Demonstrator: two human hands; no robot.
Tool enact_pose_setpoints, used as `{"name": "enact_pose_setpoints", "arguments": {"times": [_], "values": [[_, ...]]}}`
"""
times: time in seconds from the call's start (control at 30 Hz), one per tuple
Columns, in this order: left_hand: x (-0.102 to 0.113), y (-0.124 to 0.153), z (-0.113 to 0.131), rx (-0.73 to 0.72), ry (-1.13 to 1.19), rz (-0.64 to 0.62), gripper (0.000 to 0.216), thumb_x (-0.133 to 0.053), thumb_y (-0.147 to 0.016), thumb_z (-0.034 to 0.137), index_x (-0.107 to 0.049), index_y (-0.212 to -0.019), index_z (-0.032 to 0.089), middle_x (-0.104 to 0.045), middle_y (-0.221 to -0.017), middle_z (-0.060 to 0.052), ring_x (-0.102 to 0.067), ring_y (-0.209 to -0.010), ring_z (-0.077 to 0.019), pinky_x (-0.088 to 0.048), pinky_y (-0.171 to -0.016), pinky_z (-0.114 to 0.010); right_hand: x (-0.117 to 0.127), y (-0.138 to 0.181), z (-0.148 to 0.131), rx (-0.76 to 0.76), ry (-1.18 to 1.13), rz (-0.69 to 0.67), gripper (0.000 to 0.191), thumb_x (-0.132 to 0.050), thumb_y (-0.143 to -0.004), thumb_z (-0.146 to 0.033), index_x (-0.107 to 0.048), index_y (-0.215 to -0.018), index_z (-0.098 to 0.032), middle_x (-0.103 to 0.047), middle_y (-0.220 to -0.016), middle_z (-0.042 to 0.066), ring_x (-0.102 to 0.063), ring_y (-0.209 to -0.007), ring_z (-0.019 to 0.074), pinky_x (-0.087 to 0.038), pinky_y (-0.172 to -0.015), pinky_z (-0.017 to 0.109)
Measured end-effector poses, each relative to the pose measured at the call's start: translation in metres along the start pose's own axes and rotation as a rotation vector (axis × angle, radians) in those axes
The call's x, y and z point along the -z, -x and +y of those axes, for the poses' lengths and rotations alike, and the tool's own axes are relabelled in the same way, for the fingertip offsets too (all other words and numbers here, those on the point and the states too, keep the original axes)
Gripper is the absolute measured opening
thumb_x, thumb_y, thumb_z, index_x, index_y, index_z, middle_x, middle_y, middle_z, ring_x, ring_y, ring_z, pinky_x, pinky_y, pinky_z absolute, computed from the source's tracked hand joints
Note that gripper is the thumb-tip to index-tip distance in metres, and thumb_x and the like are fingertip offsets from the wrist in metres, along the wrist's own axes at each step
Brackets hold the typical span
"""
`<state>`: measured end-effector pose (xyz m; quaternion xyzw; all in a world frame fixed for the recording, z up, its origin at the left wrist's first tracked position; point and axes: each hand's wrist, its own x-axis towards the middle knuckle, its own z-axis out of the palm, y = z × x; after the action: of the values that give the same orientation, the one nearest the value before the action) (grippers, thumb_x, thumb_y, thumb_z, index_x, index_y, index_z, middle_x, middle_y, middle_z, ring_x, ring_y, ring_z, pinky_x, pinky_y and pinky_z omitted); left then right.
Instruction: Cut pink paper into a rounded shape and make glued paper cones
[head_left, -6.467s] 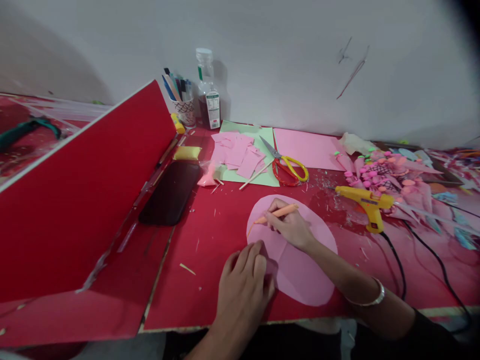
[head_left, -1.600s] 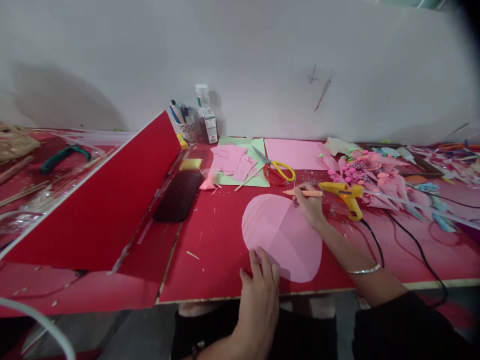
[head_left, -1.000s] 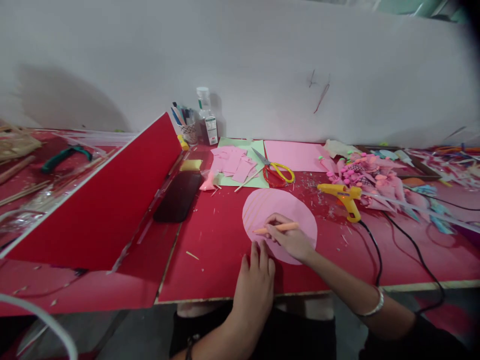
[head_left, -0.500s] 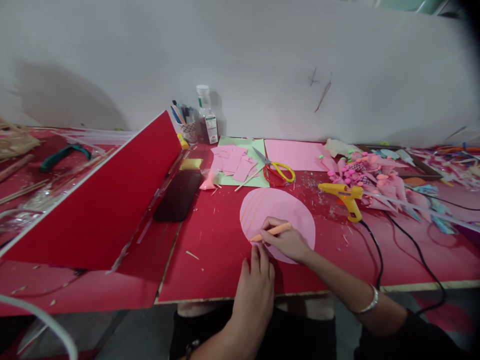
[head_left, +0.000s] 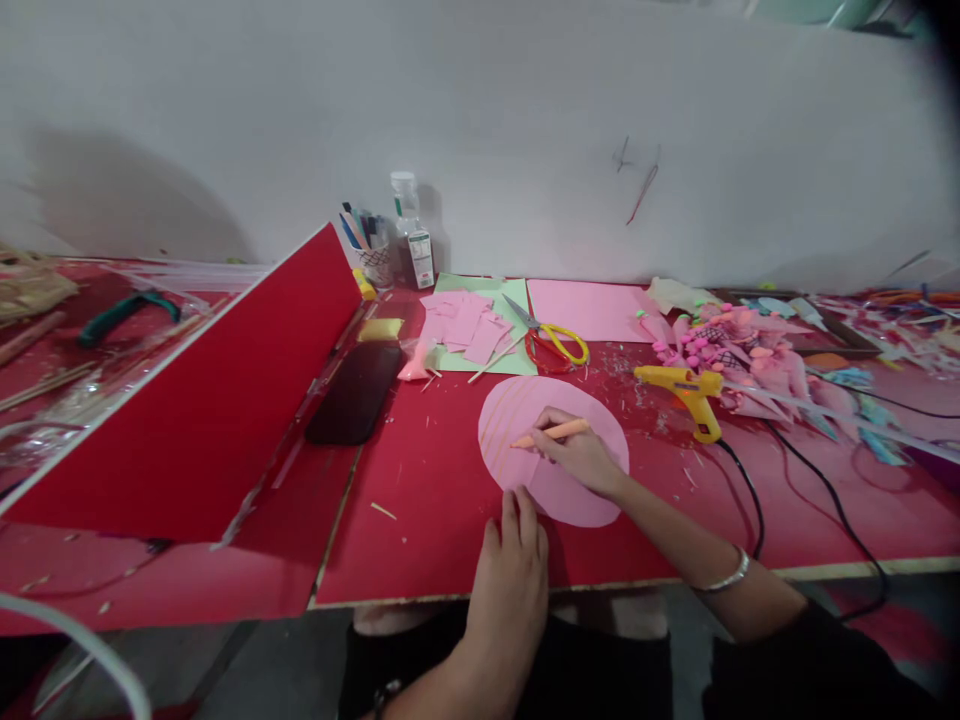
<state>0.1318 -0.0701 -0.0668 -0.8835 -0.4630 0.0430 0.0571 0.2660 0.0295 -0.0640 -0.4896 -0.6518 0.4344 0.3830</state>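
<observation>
A pink paper circle [head_left: 585,420] lies flat on the red table top [head_left: 420,480], with faint curved orange lines along its left side. My right hand [head_left: 581,458] is closed on an orange pencil [head_left: 551,433]; the pencil's tip touches the circle left of its middle. My left hand [head_left: 514,570] lies with its fingers stretched out flat, the fingertips pressing on the circle's near left edge.
Yellow glue gun [head_left: 682,385] with black cord right of the circle. Scissors [head_left: 551,335], pink paper scraps [head_left: 469,320], green and pink sheets behind. Black phone [head_left: 354,390] and tilted red board [head_left: 187,400] at left. Pen cup [head_left: 371,255] and bottle [head_left: 412,235] by the wall. Pink craft pile [head_left: 742,345] at right.
My right hand went out toward the glue gun, then came back onto the circle. In the last half second the pencil moved up from the circle's near edge toward its middle left.
</observation>
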Motion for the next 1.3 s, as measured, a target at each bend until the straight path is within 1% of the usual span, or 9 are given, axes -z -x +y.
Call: {"name": "enact_pose_setpoints", "arguments": {"times": [0.1,0.23,0.5,0.7,0.87,1.0,1.1,1.17,1.3], "values": [[0.002,0.0,0.0,-0.006,-0.001,-0.032,0.035,-0.046,-0.081,0.02,-0.058,-0.111,0.009,-0.046,-0.127,-0.02,-0.046,-0.114,-0.032,-0.051,-0.076,-0.037,0.009,-0.008,0.007,0.031,0.074,0.077,0.02,-0.048,-0.08,-0.031,-0.049,-0.064,-0.019,-0.048,-0.056,-0.005,-0.047,-0.049,0.0083,-0.035,-0.047,0.019],[0.004,-0.001,0.0,-0.013,-0.012,-0.06,0.036,-0.045,-0.081,0.02,-0.057,-0.113,0.009,-0.046,-0.127,-0.019,-0.045,-0.115,-0.0315,-0.051,-0.077,-0.037,0.023,-0.019,0.022,0.069,0.167,0.184,0.018,-0.048,-0.079,-0.032,-0.05,-0.067,-0.019,-0.052,-0.06,-0.004,-0.048,-0.05,0.0094,-0.037,-0.049,0.02],[0.003,-0.002,-0.001,-0.013,-0.034,-0.072,0.036,-0.046,-0.081,0.021,-0.056,-0.114,0.01,-0.046,-0.127,-0.018,-0.045,-0.115,-0.0306,-0.051,-0.077,-0.036,0.044,-0.037,0.04,0.084,0.206,0.344,0.019,-0.05,-0.077,-0.034,-0.049,-0.065,-0.019,-0.05,-0.055,-0.004,-0.047,-0.05,0.011,-0.036,-0.05,0.022],[0.001,-0.001,0.0,-0.006,-0.032,-0.059,0.035,-0.047,-0.081,0.023,-0.057,-0.113,0.012,-0.047,-0.127,-0.018,-0.045,-0.115,-0.0299,-0.05,-0.077,-0.036,0.052,-0.042,0.048,0.092,0.224,0.431,0.02,-0.051,-0.076,-0.036,-0.05,-0.065,-0.019,-0.051,-0.057,-0.003,-0.047,-0.051,0.0113,-0.036,-0.051,0.022],[-0.004,0.0,0.0,0.004,-0.035,-0.02,0.035,-0.048,-0.081,0.024,-0.058,-0.112,0.013,-0.048,-0.127,-0.017,-0.046,-0.115,-0.03,-0.05,-0.077,-0.037,0.054,-0.044,0.055,0.104,0.217,0.494,0.02,-0.051,-0.077,-0.037,-0.05,-0.068,-0.019,-0.046,-0.051,-0.005,-0.045,-0.046,0.0113,-0.036,-0.049,0.023],[-0.006,0.001,-0.001,0.013,-0.038,-0.024,0.034,-0.047,-0.081,0.021,-0.057,-0.113,0.013,-0.046,-0.127,-0.017,-0.045,-0.116,-0.0295,-0.051,-0.075,-0.037,0.052,-0.042,0.055,0.128,0.167,0.504,0.021,-0.049,-0.078,-0.04,-0.052,-0.073,-0.019,-0.049,-0.055,-0.003,-0.047,-0.047,0.0112,-0.037,-0.047,0.022],[-0.005,0.001,-0.003,0.024,-0.023,-0.038,0.034,-0.045,-0.082,0.018,-0.056,-0.114,0.013,-0.045,-0.128,-0.017,-0.045,-0.116,-0.028,-0.051,-0.075,-0.036,0.049,-0.039,0.052,0.14,0.119,0.476,0.026,-0.044,-0.08,-0.042,-0.054,-0.086,-0.019,-0.056,-0.065,0.0,-0.05,-0.048,0.0111,-0.041,-0.046,0.022],[-0.003,0.001,-0.006,0.026,0.003,-0.072,0.034,-0.044,-0.083,0.017,-0.055,-0.114,0.012,-0.045,-0.128,-0.017,-0.045,-0.116,-0.0277,-0.051,-0.076,-0.037,0.047,-0.037,0.049,0.149,0.098,0.447,0.029,-0.04,-0.083,-0.042,-0.053,-0.094,-0.019,-0.059,-0.07,0.002,-0.052,-0.05,0.0113,-0.044,-0.047,0.023],[-0.001,0.001,-0.012,0.001,0.03,-0.1,0.034,-0.042,-0.083,0.014,-0.054,-0.115,0.01,-0.043,-0.13,-0.018,-0.043,-0.118,-0.0277,-0.05,-0.078,-0.038,0.044,-0.033,0.042,0.184,0.11,0.368,0.028,-0.039,-0.084,-0.04,-0.054,-0.094,-0.019,-0.062,-0.075,0.004,-0.058,-0.057,0.0133,-0.048,-0.054,0.025]]}}
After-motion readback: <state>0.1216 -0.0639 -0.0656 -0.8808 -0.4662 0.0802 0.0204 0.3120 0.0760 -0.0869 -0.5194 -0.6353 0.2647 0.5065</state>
